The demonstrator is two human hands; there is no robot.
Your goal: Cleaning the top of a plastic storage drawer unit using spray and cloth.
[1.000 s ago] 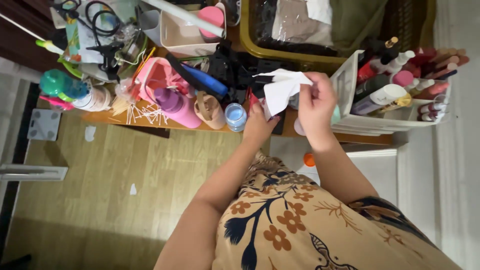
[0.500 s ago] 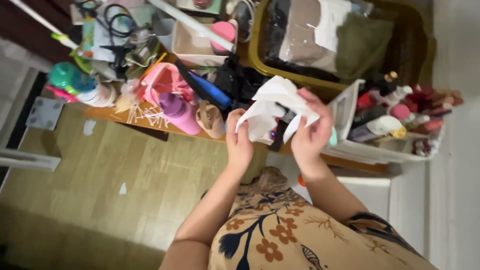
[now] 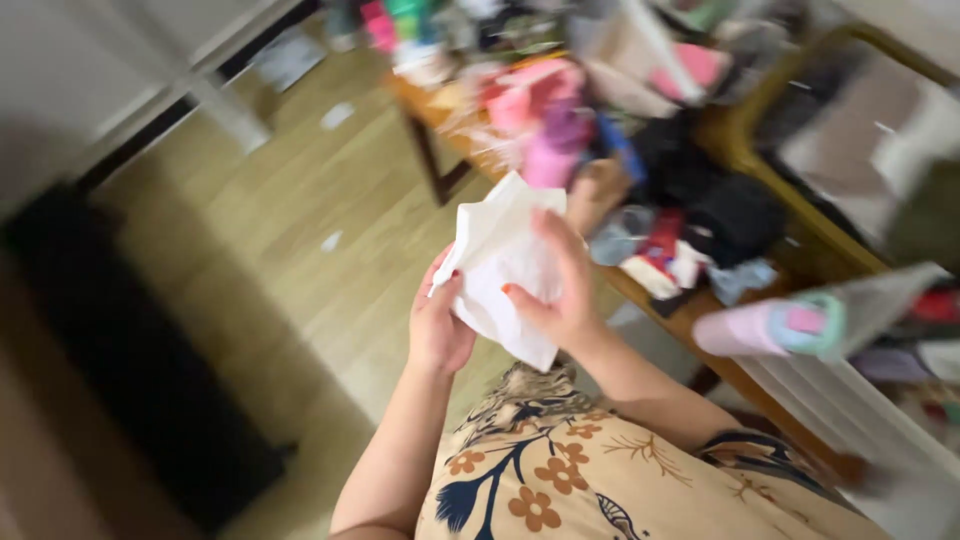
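Left hand (image 3: 438, 325) and right hand (image 3: 560, 290) both gripping crumpled white paper sheet (image 3: 500, 265), cluttered counter (image 3: 690, 310) at 2 o'clock, blurred

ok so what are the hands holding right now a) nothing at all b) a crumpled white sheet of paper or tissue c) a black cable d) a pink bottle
b: the left hand and the right hand both grip a crumpled white sheet, paper or tissue, held above the wood floor in front of the cluttered table.
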